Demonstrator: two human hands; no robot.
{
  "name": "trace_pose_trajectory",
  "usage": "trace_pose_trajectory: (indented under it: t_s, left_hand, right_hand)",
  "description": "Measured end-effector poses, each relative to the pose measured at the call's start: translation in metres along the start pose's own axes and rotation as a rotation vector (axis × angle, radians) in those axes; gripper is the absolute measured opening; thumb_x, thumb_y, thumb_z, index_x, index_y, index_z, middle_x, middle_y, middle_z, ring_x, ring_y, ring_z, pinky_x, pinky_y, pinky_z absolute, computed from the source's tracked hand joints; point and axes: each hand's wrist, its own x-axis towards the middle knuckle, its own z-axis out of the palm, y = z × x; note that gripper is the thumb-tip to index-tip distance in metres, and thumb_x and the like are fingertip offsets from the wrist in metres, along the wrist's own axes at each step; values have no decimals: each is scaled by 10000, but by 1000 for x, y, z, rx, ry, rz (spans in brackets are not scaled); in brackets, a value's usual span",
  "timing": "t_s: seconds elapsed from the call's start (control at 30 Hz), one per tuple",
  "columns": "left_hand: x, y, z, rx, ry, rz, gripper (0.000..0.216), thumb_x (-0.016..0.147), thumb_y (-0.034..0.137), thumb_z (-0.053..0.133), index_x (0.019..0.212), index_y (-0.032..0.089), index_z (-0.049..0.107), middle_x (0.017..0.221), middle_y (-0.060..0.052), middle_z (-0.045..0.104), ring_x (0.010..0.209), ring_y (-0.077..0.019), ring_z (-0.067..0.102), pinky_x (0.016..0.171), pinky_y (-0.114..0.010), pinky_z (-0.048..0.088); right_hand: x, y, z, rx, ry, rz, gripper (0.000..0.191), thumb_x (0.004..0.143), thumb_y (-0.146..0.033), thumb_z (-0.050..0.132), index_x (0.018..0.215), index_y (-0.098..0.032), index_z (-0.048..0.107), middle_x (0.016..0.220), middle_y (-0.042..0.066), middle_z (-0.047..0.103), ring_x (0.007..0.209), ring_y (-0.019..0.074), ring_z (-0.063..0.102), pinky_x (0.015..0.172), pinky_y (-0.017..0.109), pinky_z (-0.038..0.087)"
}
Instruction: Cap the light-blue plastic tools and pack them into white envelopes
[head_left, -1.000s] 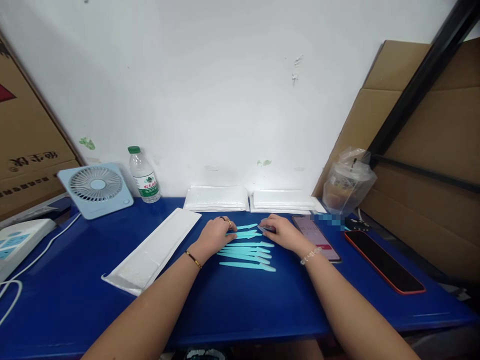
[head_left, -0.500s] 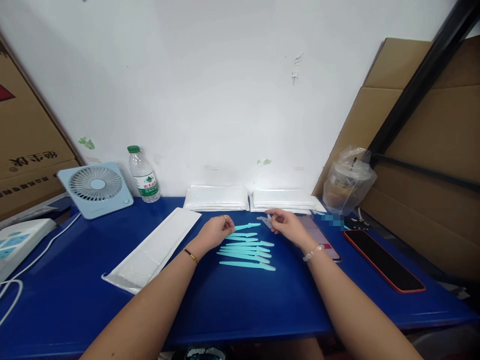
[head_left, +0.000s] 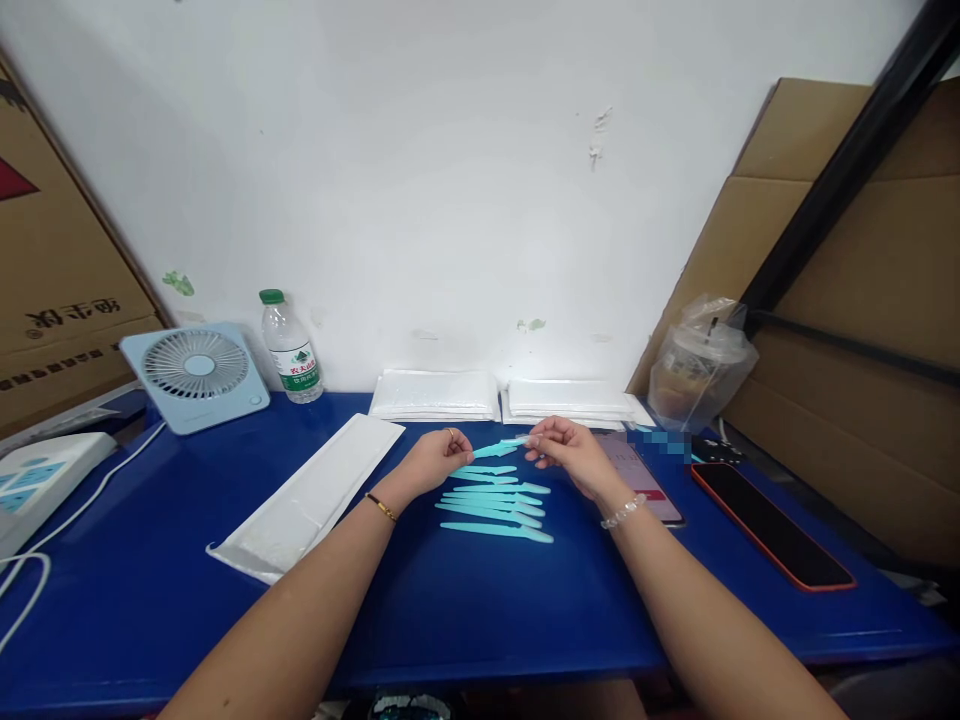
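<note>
My left hand (head_left: 442, 458) pinches the handle end of a turquoise eyebrow razor (head_left: 491, 452), held just over the table. At the razor's other end, the fingertips of my right hand (head_left: 559, 450) are closed on a small pale translucent piece (head_left: 523, 440), which looks like a blade cap; it meets the blade end, and whether it is on the blade I cannot tell. Below my hands, several more turquoise eyebrow razors (head_left: 491, 509) lie in a loose row, their handles toward the left and pale tips toward the right.
White padded envelopes lie at left (head_left: 315, 490) and in two stacks (head_left: 435, 395) by the wall. A blue fan (head_left: 201, 375), a water bottle (head_left: 294, 355) and a power strip (head_left: 52, 480) stand left. Phones (head_left: 772, 525) and a bagged drink cup (head_left: 697, 370) are on the right.
My right hand has moved slightly left, bringing the small translucent piece from beside the razor to its blade end. My left hand still holds the razor's handle.
</note>
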Motion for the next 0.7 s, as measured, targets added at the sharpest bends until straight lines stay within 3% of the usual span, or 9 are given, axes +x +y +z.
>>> trace_pose_trajectory:
  t_s: [0.2,0.33,0.43,0.53,0.7]
  left_hand:
    - [0,3,4,69,23,44,242,761,403,553,838,181,609,745,-10,607,657,-138,536,575,-239,400]
    - [-3,6,1,293,125,124,198,731,331,608,894,220,620,916,-19,619,843,-178,562,696,-262,404]
    - [-6,10,-3,423,18,196,157,730,344,621,848,245,652,908,-7,628,861,-186,565,715,-267,377]
    - [-6,14,-4,524,-58,211,150,731,360,626,815,245,674,842,-7,650,815,-187,575,684,-264,349]
    - [-7,20,-1,591,-62,238,152,787,308,556,754,221,676,771,-14,675,717,-167,582,675,-270,330]
  right_hand:
    - [1,6,3,-136,-120,46,323,666,-392,708,854,-148,611,626,19,651,560,132,620,485,216,456]
    - [7,8,-17,-527,49,-76,234,736,-348,612,869,-162,664,717,34,668,552,124,570,521,243,435]
    - [9,9,-31,-842,181,-177,152,746,-263,558,780,-178,679,746,38,672,652,160,585,620,274,441]
    - [10,11,-30,-996,149,-198,145,746,-278,574,788,-185,676,779,47,667,702,180,588,647,281,435]
    - [11,12,-13,-1186,65,-212,108,765,-236,578,764,-174,666,811,72,643,706,173,581,649,267,417]
